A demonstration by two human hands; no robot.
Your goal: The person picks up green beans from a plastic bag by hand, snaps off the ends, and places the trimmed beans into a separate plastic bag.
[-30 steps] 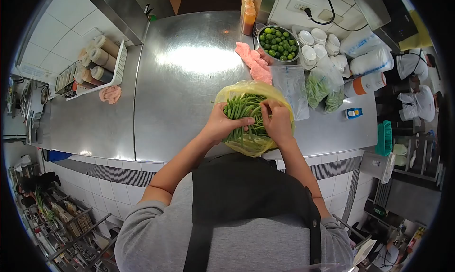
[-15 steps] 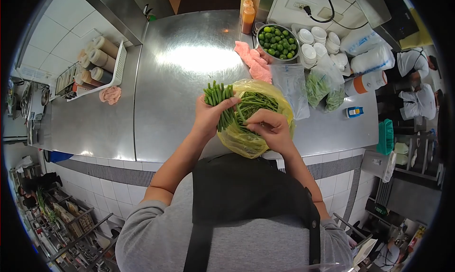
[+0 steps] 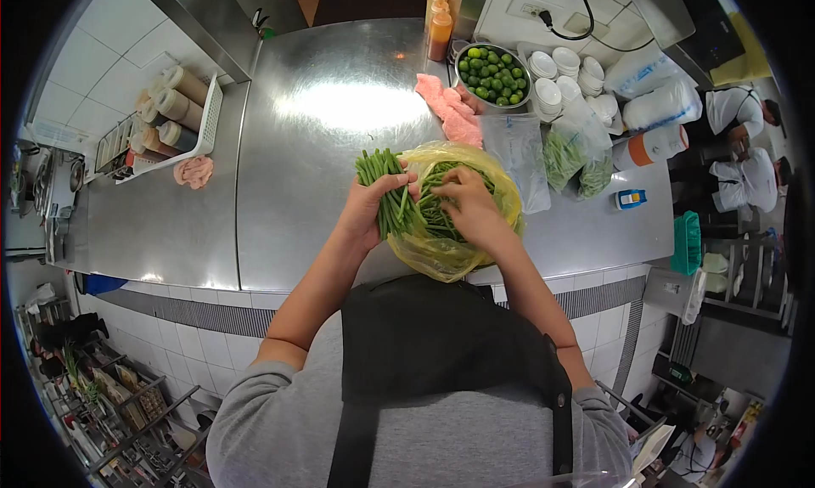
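Observation:
A bundle of green beans [image 3: 390, 191] stands roughly upright in my left hand [image 3: 367, 203], the thumb pressed across it and the fingers wrapped behind. To its right, a yellow plastic bag [image 3: 497, 243] lies opened on the steel counter with more loose green beans [image 3: 437, 222] inside. My right hand [image 3: 472, 208] is over the bag's mouth, bent fingers apart and touching the loose beans. The tips of those fingers are partly hidden among the beans, and I see no bean held between them.
Beyond the bag lie a pink cloth [image 3: 450, 110], a metal bowl of limes [image 3: 492, 76] and sauce bottles [image 3: 439, 33]. Clear bags of greens [image 3: 564, 158] and white cups [image 3: 548, 97] sit to the right. A white basket of bottles [image 3: 208, 127] stands left. Two people are at far right.
My right hand has gone from pinching a bean beside the bundle to reaching further into the bag. The bundle in my left hand has shifted slightly left and looks more fanned out.

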